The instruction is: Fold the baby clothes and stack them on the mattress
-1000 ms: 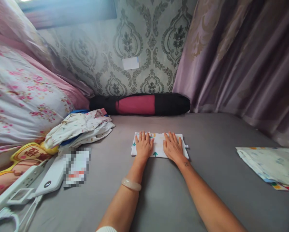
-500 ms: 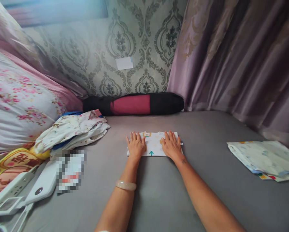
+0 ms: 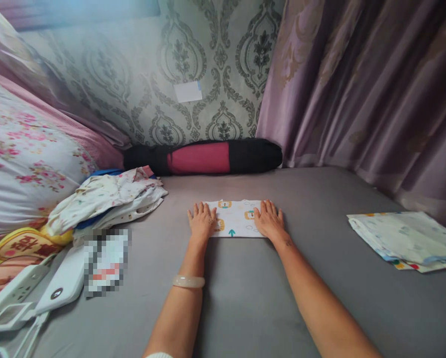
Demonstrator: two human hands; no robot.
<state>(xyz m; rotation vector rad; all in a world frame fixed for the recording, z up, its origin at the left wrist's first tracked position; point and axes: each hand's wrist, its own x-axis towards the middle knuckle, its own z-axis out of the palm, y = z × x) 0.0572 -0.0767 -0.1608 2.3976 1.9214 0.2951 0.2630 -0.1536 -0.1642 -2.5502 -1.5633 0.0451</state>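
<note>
A white printed cloth [image 3: 233,219], folded into a flat rectangle with orange animal figures and a green arrow, lies on the grey bed sheet [image 3: 241,288]. My left hand [image 3: 201,221] rests flat across its left end, fingers spread. Over the right end lies my right hand [image 3: 270,219], palm down with the fingers stretched out. Neither hand grips the cloth; both press on it from above. The palms hide the two short ends of the cloth.
Crumpled clothes [image 3: 111,194] are heaped at the left, near a white power bank [image 3: 60,286] and a power strip [image 3: 16,283]. Folded cloths [image 3: 405,238] lie at the right. A black and red roll [image 3: 200,158] lies along the wall.
My hands have slid apart towards the two ends of the cloth, uncovering more of its printed middle. The camera view has shifted slightly.
</note>
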